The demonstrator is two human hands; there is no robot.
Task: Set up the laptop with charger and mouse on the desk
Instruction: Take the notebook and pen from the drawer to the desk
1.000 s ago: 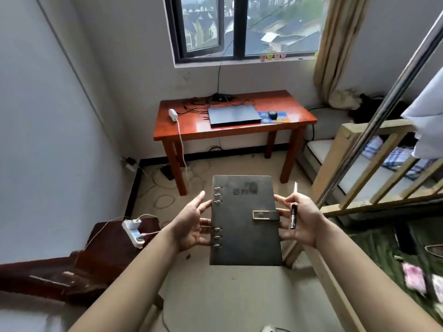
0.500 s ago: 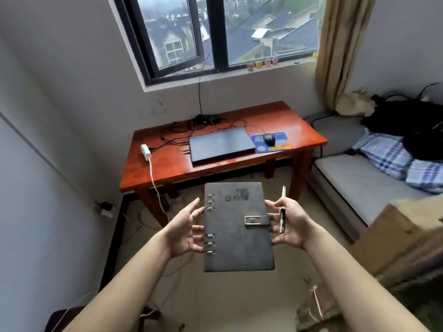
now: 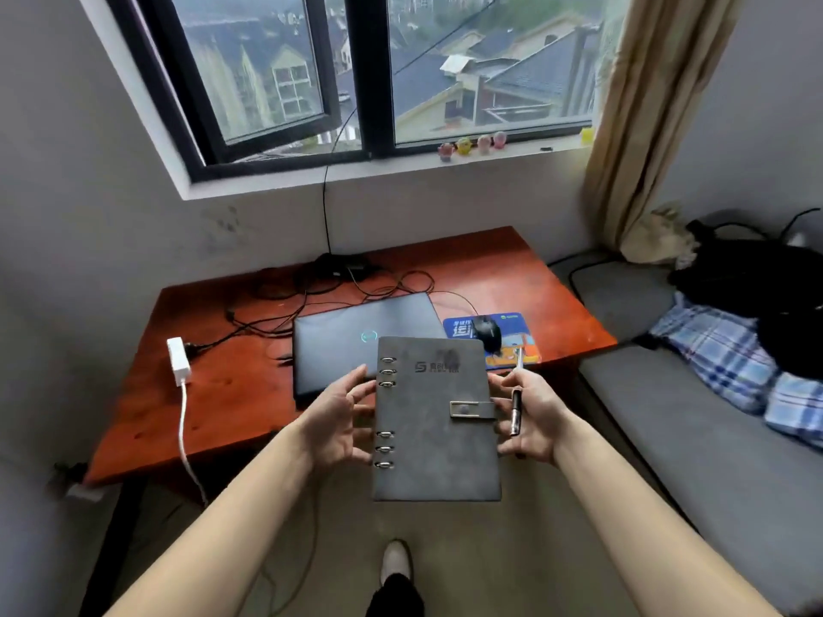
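Observation:
A closed dark laptop [image 3: 347, 340] lies on the red-brown desk [image 3: 222, 394]. To its right a black mouse [image 3: 486, 332] sits on a blue mouse pad [image 3: 512, 345]. Black cables [image 3: 311, 291] tangle behind the laptop, and a white power strip [image 3: 178, 360] lies at the desk's left. In front of the desk I carry a grey ring-bound notebook [image 3: 436, 429] between both hands. My left hand [image 3: 338, 420] supports its spine side with spread fingers. My right hand [image 3: 527, 420] holds its clasp side and also grips a black pen [image 3: 516, 407].
A grey bed [image 3: 694, 438] with a plaid pillow [image 3: 730, 354] and a black bag [image 3: 757, 278] runs along the right. A window with small figurines [image 3: 472, 146] and a beige curtain [image 3: 645, 118] stands behind the desk. My shoe [image 3: 394, 563] shows on the floor below.
I have walked closer to the desk; it now fills the middle of the view and the notebook overlaps the laptop's front. Both hands keep the same hold on notebook and pen.

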